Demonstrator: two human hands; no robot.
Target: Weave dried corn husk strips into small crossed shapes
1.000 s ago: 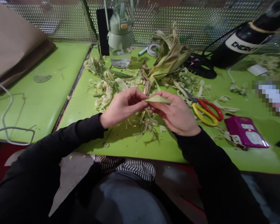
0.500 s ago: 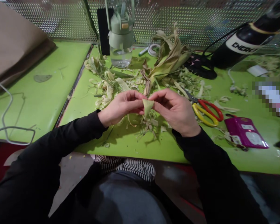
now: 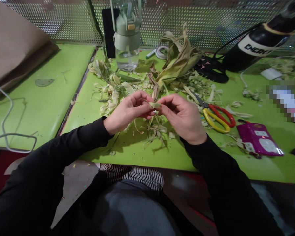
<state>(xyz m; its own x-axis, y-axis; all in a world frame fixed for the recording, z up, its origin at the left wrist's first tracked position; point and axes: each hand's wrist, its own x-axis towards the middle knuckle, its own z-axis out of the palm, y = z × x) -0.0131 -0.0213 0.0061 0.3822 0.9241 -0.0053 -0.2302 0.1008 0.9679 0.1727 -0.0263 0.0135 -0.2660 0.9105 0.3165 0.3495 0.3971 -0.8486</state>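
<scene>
Between my two hands is a small pale-green piece of corn husk (image 3: 154, 105), folded narrow. My left hand (image 3: 134, 108) pinches its left end with thumb and fingertips. At the other end, my right hand (image 3: 183, 114) closes thumb and forefinger on it. Behind the hands lies a large bunch of dry corn husks (image 3: 178, 67), brownish at the edges. Husk scraps (image 3: 158, 129) are scattered on the table under and around the fingers. Just right of my right hand rest scissors (image 3: 218, 118) with one red and one yellow handle.
A water bottle (image 3: 127, 42) stands at the back of the green table (image 3: 127, 150), beside a dark phone (image 3: 110, 32). Tape (image 3: 162, 52) lies nearby. On the right are a purple packet (image 3: 260, 139) and a black bottle (image 3: 253, 46); brown paper (image 3: 17, 46) covers the far left.
The husk piece hung down as a wide triangular flap before; now it is folded up narrow between my fingertips. My right hand has shifted slightly left.
</scene>
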